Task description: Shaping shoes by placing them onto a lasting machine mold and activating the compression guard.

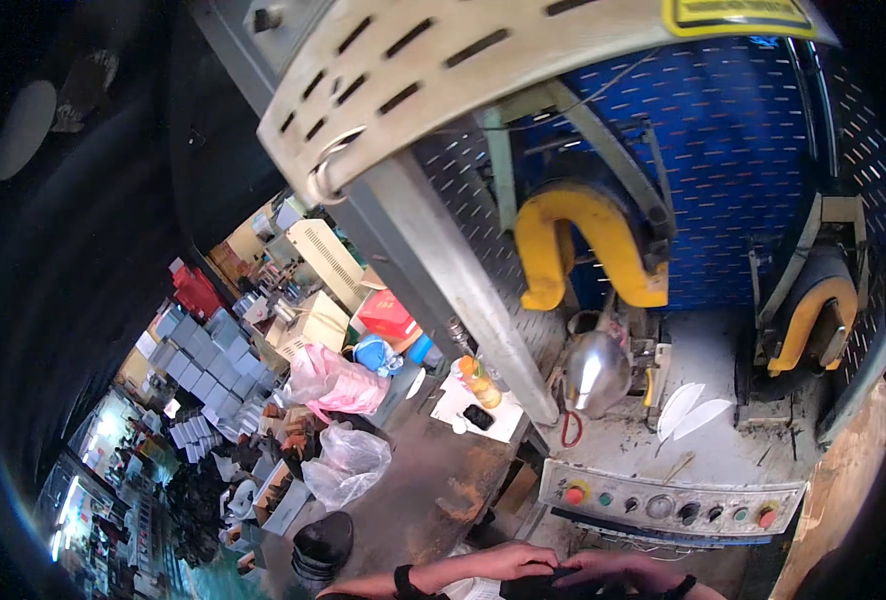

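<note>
At the lower edge, my left hand (515, 561) and my right hand (618, 570) are close together in front of a machine's control panel (618, 507). Both have their fingers bent at a limp black piece (533, 586), perhaps cloth or leather. Its kind cannot be made out, and its lower part is cut off by the picture's edge. Beyond the panel, a shiny metal foot-shaped form (597, 375) sits under a yellow U-shaped pad (588, 235). Two white sole-shaped pieces (691, 412) lie on the machine's bed to its right.
A second yellow pad (813, 325) stands at the right. The slotted cream hood (403, 70) and a slanting post (463, 270) frame the machine. To the left are a white board (478, 410) with a bottle, plastic bags (346, 465), a black stack (323, 545) and piled boxes (203, 355).
</note>
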A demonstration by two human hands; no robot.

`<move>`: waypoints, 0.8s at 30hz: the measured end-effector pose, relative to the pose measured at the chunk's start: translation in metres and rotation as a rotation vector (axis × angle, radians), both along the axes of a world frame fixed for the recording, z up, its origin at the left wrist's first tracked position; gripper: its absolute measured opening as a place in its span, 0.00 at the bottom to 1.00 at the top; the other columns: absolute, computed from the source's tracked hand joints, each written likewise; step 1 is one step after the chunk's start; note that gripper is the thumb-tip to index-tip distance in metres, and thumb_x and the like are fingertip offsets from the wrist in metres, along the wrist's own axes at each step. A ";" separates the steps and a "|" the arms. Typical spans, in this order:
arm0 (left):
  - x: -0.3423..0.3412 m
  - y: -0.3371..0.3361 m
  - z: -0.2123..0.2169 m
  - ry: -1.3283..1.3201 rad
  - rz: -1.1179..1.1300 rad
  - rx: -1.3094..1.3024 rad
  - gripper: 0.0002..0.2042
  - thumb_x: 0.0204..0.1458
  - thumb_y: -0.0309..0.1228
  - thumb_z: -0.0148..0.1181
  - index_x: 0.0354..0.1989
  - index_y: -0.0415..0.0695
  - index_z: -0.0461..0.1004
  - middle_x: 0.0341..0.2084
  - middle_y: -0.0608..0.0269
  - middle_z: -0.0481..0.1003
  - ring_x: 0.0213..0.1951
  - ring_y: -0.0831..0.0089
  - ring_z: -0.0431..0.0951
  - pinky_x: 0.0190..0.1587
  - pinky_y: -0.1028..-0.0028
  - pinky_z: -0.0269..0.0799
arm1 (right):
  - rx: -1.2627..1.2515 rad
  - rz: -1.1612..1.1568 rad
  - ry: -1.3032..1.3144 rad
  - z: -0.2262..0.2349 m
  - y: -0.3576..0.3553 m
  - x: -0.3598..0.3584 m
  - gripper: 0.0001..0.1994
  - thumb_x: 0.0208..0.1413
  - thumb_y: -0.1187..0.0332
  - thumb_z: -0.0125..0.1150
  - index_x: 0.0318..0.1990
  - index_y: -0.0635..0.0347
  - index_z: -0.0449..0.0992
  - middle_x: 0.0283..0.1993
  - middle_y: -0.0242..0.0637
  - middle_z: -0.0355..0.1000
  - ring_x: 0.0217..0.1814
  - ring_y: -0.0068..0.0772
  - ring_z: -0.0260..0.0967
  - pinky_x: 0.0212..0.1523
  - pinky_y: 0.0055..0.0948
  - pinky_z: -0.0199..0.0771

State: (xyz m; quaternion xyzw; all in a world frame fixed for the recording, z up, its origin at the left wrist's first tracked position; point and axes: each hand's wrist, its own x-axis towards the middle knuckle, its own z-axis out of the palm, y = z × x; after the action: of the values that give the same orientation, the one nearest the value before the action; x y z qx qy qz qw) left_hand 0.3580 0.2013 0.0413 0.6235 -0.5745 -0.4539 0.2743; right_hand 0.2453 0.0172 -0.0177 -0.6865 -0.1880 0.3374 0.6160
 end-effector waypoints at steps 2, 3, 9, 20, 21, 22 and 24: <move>-0.004 -0.015 -0.005 0.062 0.054 0.045 0.11 0.55 0.34 0.53 0.41 0.41 0.67 0.31 0.60 0.73 0.33 0.66 0.73 0.37 0.69 0.67 | -0.029 -0.057 -0.027 0.001 -0.018 -0.005 0.21 0.52 0.49 0.56 0.40 0.59 0.73 0.30 0.35 0.70 0.36 0.26 0.66 0.40 0.28 0.66; -0.006 -0.020 -0.009 0.127 0.111 0.084 0.13 0.54 0.34 0.54 0.43 0.40 0.67 0.32 0.62 0.73 0.33 0.70 0.73 0.37 0.71 0.67 | -0.045 -0.083 -0.040 0.002 -0.025 -0.007 0.21 0.52 0.49 0.56 0.39 0.59 0.73 0.30 0.34 0.70 0.36 0.26 0.66 0.40 0.28 0.66; 0.002 -0.029 -0.028 0.062 -0.221 0.539 0.18 0.53 0.48 0.53 0.40 0.46 0.76 0.29 0.49 0.75 0.31 0.59 0.73 0.34 0.61 0.68 | -0.180 -0.210 -0.135 0.016 -0.053 -0.016 0.20 0.52 0.49 0.57 0.38 0.59 0.73 0.29 0.34 0.70 0.35 0.25 0.66 0.38 0.28 0.66; 0.035 -0.036 0.047 0.025 0.289 0.050 0.10 0.53 0.33 0.56 0.39 0.40 0.72 0.30 0.63 0.72 0.36 0.80 0.68 0.42 0.76 0.65 | -0.009 -0.632 -0.134 0.047 -0.070 -0.015 0.11 0.53 0.61 0.60 0.37 0.58 0.72 0.31 0.26 0.69 0.37 0.15 0.62 0.40 0.22 0.65; 0.045 -0.042 0.063 0.034 0.324 0.033 0.09 0.53 0.31 0.57 0.38 0.40 0.72 0.29 0.66 0.71 0.36 0.82 0.68 0.41 0.77 0.65 | 0.104 -0.688 -0.140 0.046 -0.075 -0.009 0.10 0.53 0.64 0.61 0.38 0.59 0.72 0.33 0.22 0.69 0.38 0.14 0.62 0.41 0.20 0.65; 0.060 -0.043 0.067 -0.018 0.338 -0.054 0.07 0.52 0.30 0.58 0.36 0.40 0.72 0.29 0.68 0.71 0.35 0.84 0.68 0.40 0.79 0.65 | 0.258 -0.762 -0.098 0.068 -0.078 -0.007 0.10 0.51 0.67 0.63 0.39 0.59 0.72 0.35 0.21 0.69 0.38 0.12 0.62 0.41 0.18 0.65; 0.070 -0.064 0.099 0.087 0.472 -0.220 0.06 0.50 0.28 0.59 0.33 0.40 0.72 0.27 0.71 0.70 0.33 0.84 0.67 0.38 0.80 0.65 | 0.268 -0.987 -0.099 0.094 -0.092 0.001 0.12 0.48 0.70 0.65 0.40 0.59 0.73 0.35 0.23 0.71 0.38 0.15 0.65 0.39 0.19 0.67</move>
State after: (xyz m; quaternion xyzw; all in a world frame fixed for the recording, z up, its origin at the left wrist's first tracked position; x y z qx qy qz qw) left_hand 0.4283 0.1371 0.1398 0.6865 -0.4468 -0.3387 0.4630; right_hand 0.2464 -0.0743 0.0760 -0.6238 0.0880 -0.0533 0.7748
